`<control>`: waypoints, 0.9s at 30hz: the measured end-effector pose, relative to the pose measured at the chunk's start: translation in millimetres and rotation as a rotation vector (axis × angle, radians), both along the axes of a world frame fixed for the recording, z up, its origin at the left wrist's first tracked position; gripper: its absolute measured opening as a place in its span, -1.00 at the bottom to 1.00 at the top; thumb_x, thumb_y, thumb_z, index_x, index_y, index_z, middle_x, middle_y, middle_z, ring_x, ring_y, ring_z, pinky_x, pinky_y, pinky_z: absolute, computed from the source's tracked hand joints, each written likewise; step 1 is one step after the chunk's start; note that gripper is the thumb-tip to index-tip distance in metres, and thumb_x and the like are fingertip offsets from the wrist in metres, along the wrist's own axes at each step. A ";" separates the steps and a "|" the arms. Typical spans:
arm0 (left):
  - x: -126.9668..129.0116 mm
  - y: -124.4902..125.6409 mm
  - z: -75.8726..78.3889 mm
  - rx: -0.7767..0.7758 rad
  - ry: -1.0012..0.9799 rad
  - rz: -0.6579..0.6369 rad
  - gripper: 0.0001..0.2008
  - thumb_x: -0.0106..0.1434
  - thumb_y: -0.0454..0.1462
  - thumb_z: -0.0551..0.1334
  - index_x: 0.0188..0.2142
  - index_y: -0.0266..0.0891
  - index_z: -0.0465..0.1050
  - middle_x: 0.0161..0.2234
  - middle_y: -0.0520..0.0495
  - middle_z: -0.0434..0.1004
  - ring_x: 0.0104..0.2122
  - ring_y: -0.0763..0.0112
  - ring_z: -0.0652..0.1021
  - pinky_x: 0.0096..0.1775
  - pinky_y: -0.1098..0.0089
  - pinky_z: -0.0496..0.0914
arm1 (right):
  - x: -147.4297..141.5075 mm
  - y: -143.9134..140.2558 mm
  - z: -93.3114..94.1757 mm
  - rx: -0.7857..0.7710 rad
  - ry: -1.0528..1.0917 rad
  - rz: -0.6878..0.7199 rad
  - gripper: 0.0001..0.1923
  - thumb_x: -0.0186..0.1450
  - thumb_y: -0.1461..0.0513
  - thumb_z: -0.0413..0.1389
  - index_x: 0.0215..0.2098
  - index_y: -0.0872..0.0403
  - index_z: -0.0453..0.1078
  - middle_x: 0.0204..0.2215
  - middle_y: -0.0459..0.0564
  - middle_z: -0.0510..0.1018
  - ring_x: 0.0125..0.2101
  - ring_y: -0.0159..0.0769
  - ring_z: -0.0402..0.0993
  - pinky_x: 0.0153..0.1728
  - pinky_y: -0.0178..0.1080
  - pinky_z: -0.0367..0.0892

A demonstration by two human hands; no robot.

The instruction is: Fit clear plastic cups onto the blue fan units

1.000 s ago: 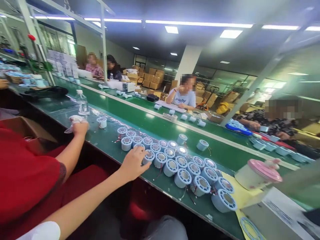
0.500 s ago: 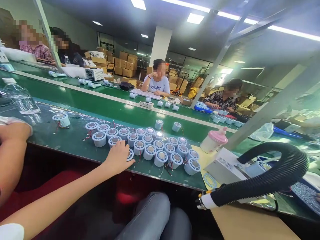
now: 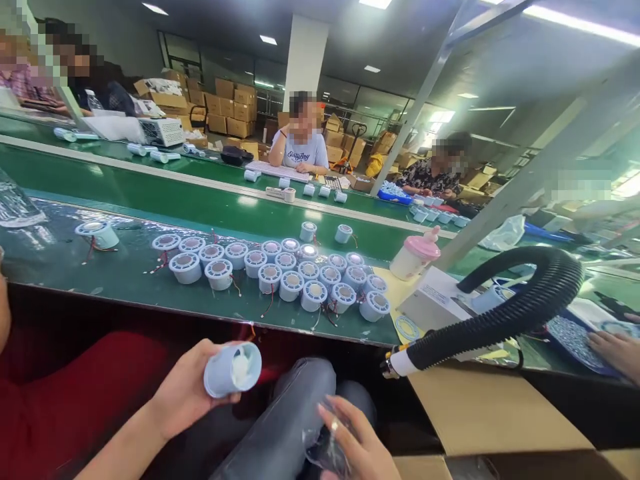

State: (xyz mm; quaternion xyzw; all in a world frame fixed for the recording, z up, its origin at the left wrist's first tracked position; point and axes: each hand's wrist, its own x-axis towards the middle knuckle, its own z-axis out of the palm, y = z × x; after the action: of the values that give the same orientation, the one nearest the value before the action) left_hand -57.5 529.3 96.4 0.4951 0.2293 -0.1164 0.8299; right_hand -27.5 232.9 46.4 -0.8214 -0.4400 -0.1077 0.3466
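Note:
My left hand (image 3: pixel 183 390) is wrapped round a light blue cylindrical fan housing (image 3: pixel 219 375) above my lap, its open end facing right with white blades inside. To its right, my right hand (image 3: pixel 365 443) has its fingers curled on a thin clear plastic bag (image 3: pixel 324 448) over my grey trouser leg. Several similar housings (image 3: pixel 270 277) stand in close rows on the green table, ringed tops upward, with thin red and dark wires hanging from some. One more housing (image 3: pixel 100 235) sits apart on the left.
A black flexible hose (image 3: pixel 505 327) arches over the right side, near a white box (image 3: pixel 435 297) and a pink-lidded cup (image 3: pixel 415 257). Below lies an open cardboard box (image 3: pixel 500 407). A co-worker's hand (image 3: pixel 617 350) touches a blue tray at right. A conveyor (image 3: pixel 200 193) runs behind.
My left hand has lifted a fan housing from the front of the group and brought it over my lap. My right hand has come into view with the clear plastic. The view has shifted slightly.

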 end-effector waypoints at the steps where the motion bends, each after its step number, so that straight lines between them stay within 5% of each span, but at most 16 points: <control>1: -2.9 -10.3 -2.5 -0.112 0.074 -0.063 -0.56 0.07 -0.02 0.11 -0.20 -0.34 0.34 -0.34 -0.15 0.47 -0.51 0.35 0.47 -0.59 0.42 0.33 | 0.0 12.5 7.9 -0.056 -0.066 0.009 -0.46 0.22 0.07 0.07 0.16 -0.08 0.22 -0.06 0.14 0.46 -0.13 -0.12 0.49 -0.26 -0.22 0.49; 3: -5.4 -31.0 -5.7 -0.124 0.156 -0.238 -0.56 0.10 0.02 0.11 -0.27 -0.33 0.38 -0.45 -0.07 0.43 -0.64 0.47 0.38 -0.72 0.53 0.15 | -1.7 31.6 24.6 -0.161 -0.121 -0.029 -0.45 0.20 0.17 0.08 0.17 -0.07 0.20 0.01 0.16 0.39 -0.10 -0.10 0.43 -0.22 -0.14 0.48; 5: -4.7 -47.6 -5.8 0.034 0.111 -0.412 -0.63 0.10 -0.04 0.17 -0.26 -0.31 0.40 -0.44 -0.03 0.44 -0.61 0.51 0.37 -0.69 0.55 0.16 | -4.0 42.8 37.2 -0.254 -0.133 -0.088 -0.44 0.19 0.23 0.08 0.17 -0.09 0.19 0.08 0.16 0.32 -0.07 -0.07 0.38 -0.21 -0.06 0.46; 9: 0.0 -64.0 0.6 0.455 -0.226 -0.643 -0.78 0.14 -0.22 0.18 -0.24 -0.26 0.47 -0.28 -0.03 0.50 -0.27 0.38 0.46 -0.21 0.42 0.35 | -6.1 45.1 42.3 -0.398 -0.129 -0.131 -0.45 0.18 0.26 0.09 0.15 -0.09 0.23 0.15 0.17 0.23 -0.09 -0.03 0.33 -0.25 -0.03 0.44; 11: 1.8 -66.5 2.9 0.600 -0.350 -0.675 -0.81 0.16 -0.24 0.16 -0.26 -0.25 0.48 -0.24 -0.02 0.50 -0.18 0.33 0.44 -0.09 0.37 0.30 | -6.6 39.1 39.9 -0.432 -0.107 -0.152 -0.48 0.18 0.27 0.08 0.13 -0.06 0.25 0.16 0.17 0.22 -0.10 -0.03 0.33 -0.28 -0.04 0.44; 13: 2.9 -67.0 1.6 0.632 -0.300 -0.660 -0.78 0.18 -0.21 0.14 -0.25 -0.24 0.46 -0.27 -0.02 0.48 -0.26 0.36 0.45 -0.21 0.41 0.34 | -7.9 30.9 38.2 -0.414 -0.106 -0.178 -0.49 0.19 0.26 0.08 0.12 -0.03 0.26 0.16 0.19 0.21 -0.10 -0.03 0.32 -0.29 -0.05 0.43; 16: 4.0 -65.8 -7.2 0.509 -0.086 -0.603 -0.63 0.21 -0.04 0.04 -0.24 -0.27 0.40 -0.46 0.01 0.38 -0.53 0.46 0.37 -0.60 0.53 0.24 | -11.6 20.2 37.7 -0.347 -0.170 -0.153 -0.51 0.20 0.25 0.08 0.12 -0.03 0.25 0.15 0.21 0.20 -0.08 -0.03 0.29 -0.26 -0.05 0.42; 19: 4.3 -66.2 -17.0 0.402 -0.004 -0.614 -0.49 0.23 0.09 -0.07 -0.25 -0.29 0.37 -0.51 0.02 0.30 -0.61 0.51 0.29 -0.71 0.58 0.09 | -14.8 18.1 37.2 -0.371 -0.198 -0.122 -0.45 0.16 0.28 0.10 0.13 -0.09 0.24 0.16 0.18 0.20 -0.10 -0.04 0.29 -0.26 -0.05 0.42; 23: 1.0 -72.5 -16.7 0.556 -0.238 -0.779 -0.62 0.26 -0.04 0.01 -0.23 -0.25 0.43 -0.39 -0.01 0.40 -0.44 0.44 0.40 -0.44 0.48 0.32 | -12.6 24.5 35.6 -0.479 -0.115 -0.151 -0.43 0.09 0.35 0.12 0.08 -0.07 0.29 0.17 0.15 0.21 -0.13 -0.01 0.32 -0.32 -0.05 0.43; 27: -3.4 -77.6 -7.4 0.861 -0.508 -0.727 -0.79 0.24 -0.22 0.10 -0.19 -0.16 0.45 -0.19 -0.03 0.43 -0.17 0.34 0.42 -0.08 0.35 0.29 | -7.4 25.0 35.9 -0.498 0.054 -0.132 -0.65 0.07 0.41 0.13 -0.20 -0.02 0.43 0.12 0.08 0.30 -0.08 -0.01 0.33 -0.26 -0.05 0.42</control>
State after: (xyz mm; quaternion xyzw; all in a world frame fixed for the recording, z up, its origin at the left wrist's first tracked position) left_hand -60.9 451.7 89.0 0.8443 -0.1324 -0.1672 0.4915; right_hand -34.9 257.9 82.3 -0.9110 -0.3888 0.0036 0.1377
